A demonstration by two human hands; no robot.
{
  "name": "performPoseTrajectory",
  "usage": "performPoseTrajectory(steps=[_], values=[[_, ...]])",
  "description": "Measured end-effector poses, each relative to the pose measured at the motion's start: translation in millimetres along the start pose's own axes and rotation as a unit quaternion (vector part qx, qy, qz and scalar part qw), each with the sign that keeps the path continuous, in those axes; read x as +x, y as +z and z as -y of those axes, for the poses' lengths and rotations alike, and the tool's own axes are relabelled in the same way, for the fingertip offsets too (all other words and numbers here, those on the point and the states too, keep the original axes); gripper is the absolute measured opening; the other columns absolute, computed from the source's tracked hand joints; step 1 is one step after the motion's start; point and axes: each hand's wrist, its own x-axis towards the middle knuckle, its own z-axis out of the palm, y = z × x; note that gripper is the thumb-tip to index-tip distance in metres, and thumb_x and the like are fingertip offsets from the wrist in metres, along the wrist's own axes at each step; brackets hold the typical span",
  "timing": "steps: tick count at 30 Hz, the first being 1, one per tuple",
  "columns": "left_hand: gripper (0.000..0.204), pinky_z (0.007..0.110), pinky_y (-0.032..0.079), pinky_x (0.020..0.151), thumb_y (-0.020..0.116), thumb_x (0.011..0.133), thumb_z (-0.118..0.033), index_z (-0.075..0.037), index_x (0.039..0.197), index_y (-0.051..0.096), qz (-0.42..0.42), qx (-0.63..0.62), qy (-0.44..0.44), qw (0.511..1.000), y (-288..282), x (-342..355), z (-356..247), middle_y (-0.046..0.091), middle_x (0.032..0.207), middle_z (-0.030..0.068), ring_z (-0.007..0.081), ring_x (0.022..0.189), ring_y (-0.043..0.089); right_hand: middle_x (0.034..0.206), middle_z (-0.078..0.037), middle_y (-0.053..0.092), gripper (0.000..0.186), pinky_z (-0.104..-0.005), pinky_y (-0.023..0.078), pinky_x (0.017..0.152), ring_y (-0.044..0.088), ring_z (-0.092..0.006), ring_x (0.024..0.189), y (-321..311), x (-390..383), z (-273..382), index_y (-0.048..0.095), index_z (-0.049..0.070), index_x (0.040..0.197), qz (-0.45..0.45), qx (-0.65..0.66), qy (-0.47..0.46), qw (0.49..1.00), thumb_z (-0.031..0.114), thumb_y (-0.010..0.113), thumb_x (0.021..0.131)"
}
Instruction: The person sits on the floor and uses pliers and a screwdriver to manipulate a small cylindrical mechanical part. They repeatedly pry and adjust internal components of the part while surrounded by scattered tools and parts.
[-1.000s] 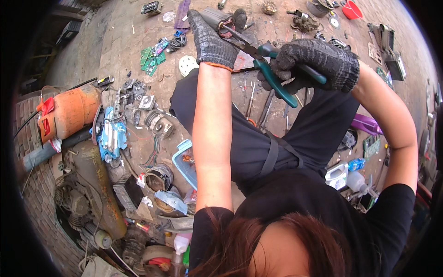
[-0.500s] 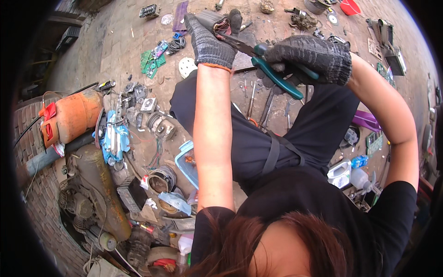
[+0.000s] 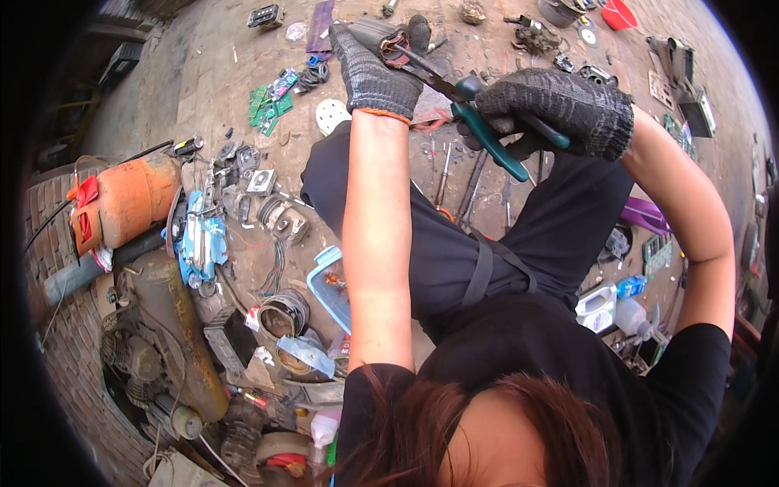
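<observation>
My left hand (image 3: 377, 85), in a grey knitted glove, is closed around a grey metal cylinder (image 3: 375, 32). Reddish-brown windings (image 3: 395, 47) show at its open end, so it looks like a motor stator. My right hand (image 3: 560, 109), gloved the same way, grips long-nose pliers (image 3: 497, 144) by their green handles. The handles stand apart, and the slim jaws reach to the wound end of the cylinder. Whether the tips pinch a wire is too small to make out. Both hands are held above the floor, past my bent knees.
Green circuit boards (image 3: 268, 109) lie left of my hands. Long thin tools (image 3: 445, 174) rest between my legs. A blue plastic basket (image 3: 318, 280), an orange gas cylinder (image 3: 134, 203) and scrap parts crowd the left. White jugs (image 3: 598, 307) stand at the right; a red bucket (image 3: 618, 15) is far off.
Both hands have shifted slightly right with the stator and pliers. The plier jaws look a little further apart, and their tips sit differently at the wound end.
</observation>
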Motion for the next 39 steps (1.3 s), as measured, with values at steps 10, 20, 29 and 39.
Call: performPoseTrajectory(steps=[10,20,29,39], values=[[0.068,0.048,0.058,0.075,0.032,0.09,-0.066,-0.005,0.114,0.048,-0.041,-0.013,-0.023,0.999,6.8,-4.6,-3.2,0.059,0.099,0.0198,0.0339,0.082,0.062,0.079,0.003,0.056,0.031,-0.0272,0.051,0.064,0.054,-0.0085,0.072,1.4,-1.5,-5.9,0.064,0.01,0.096,-0.029,-0.032,-0.059,0.997,0.04,0.058,0.088],[0.068,0.047,0.058,0.074,0.03,0.091,-0.065,-0.003,0.114,0.046,-0.055,0.061,0.001,0.997,19.6,-12.5,1.3,0.059,0.097,0.021,0.0332,0.08,0.063,0.076,0.003,0.057,0.028,-0.0249,0.05,0.06,0.057,-0.0093,0.069,4.5,2.4,-4.0,0.064,0.01,0.094,-0.06,0.071,-0.031,0.995,0.037,0.058,0.089],[0.059,0.043,0.057,0.074,0.041,0.09,-0.061,-0.007,0.112,0.048,-0.094,0.018,-0.02,0.995,15.3,-13.6,4.3,0.056,0.102,0.0129,0.0263,0.083,0.059,0.078,-0.003,0.061,0.03,-0.026,0.054,0.065,0.062,-0.0121,0.07,8.7,9.2,-7.6,0.06,0.007,0.083,-0.036,0.024,-0.086,0.995,0.036,0.058,0.089],[0.06,0.044,0.057,0.071,0.038,0.09,-0.062,-0.007,0.111,0.049,-0.052,0.011,-0.017,0.998,5.0,-5.8,-1.9,0.057,0.098,0.0123,0.0261,0.077,0.061,0.08,0.0,0.057,0.027,-0.0282,0.054,0.067,0.059,-0.0108,0.075,1.6,-0.9,-1.4,0.063,0.006,0.095,-0.017,0.049,0.002,0.999,0.032,0.059,0.09]])
